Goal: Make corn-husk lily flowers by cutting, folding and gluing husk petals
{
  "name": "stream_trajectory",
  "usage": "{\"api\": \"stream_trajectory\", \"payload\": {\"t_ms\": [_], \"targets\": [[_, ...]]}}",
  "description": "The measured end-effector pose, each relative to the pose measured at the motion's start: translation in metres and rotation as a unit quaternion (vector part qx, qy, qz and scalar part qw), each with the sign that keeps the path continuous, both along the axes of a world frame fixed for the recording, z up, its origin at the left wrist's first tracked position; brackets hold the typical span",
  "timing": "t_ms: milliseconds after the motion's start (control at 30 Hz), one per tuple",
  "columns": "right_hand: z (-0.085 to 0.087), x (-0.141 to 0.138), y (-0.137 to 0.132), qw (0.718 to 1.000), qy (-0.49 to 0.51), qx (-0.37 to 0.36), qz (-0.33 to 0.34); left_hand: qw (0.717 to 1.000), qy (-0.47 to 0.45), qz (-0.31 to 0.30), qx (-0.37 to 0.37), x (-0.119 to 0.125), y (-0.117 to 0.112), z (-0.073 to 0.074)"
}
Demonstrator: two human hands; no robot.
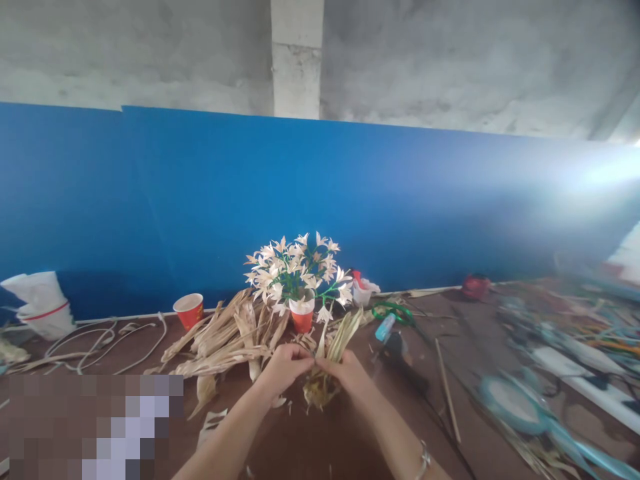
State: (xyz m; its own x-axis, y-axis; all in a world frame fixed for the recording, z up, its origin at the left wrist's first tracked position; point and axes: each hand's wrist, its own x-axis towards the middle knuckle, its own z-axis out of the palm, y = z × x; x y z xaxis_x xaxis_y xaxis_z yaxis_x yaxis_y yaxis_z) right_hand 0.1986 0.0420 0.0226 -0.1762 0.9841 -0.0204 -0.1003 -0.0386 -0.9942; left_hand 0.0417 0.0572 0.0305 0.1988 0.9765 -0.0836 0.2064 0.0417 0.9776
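My left hand [284, 368] and my right hand [345, 371] meet over the brown table [300, 447], both pinched on a dried corn husk piece [335, 341] whose strips stand up between them. Frayed husk ends [318, 392] hang below my fingers. A pile of dried corn husks [227, 343] lies just left of my left hand. Behind my hands stands an orange cup holding husk flowers [297, 270] on green stems.
A second orange paper cup [189, 310] stands at the back left, near white cords [100, 340] and a white bag [43, 303]. A glue gun [393, 337], green wire [393, 311] and a thin stick [447, 388] lie to the right. Blurred clutter fills the far right.
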Motion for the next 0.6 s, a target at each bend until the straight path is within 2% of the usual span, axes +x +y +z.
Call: {"api": "stream_trajectory", "payload": {"t_ms": [233, 400, 600], "targets": [[-0.002, -0.001, 0.003, 1.000, -0.019, 0.010, 0.001, 0.998, -0.039, -0.029, -0.032, 0.001, -0.002, 0.005], [-0.002, -0.002, 0.004, 0.999, -0.019, 0.030, 0.016, 0.999, 0.004, -0.028, -0.024, 0.003, -0.004, 0.009], [0.000, -0.002, 0.001, 0.999, -0.032, 0.031, 0.031, 0.996, 0.046, -0.077, -0.028, -0.004, -0.003, 0.013]]}}
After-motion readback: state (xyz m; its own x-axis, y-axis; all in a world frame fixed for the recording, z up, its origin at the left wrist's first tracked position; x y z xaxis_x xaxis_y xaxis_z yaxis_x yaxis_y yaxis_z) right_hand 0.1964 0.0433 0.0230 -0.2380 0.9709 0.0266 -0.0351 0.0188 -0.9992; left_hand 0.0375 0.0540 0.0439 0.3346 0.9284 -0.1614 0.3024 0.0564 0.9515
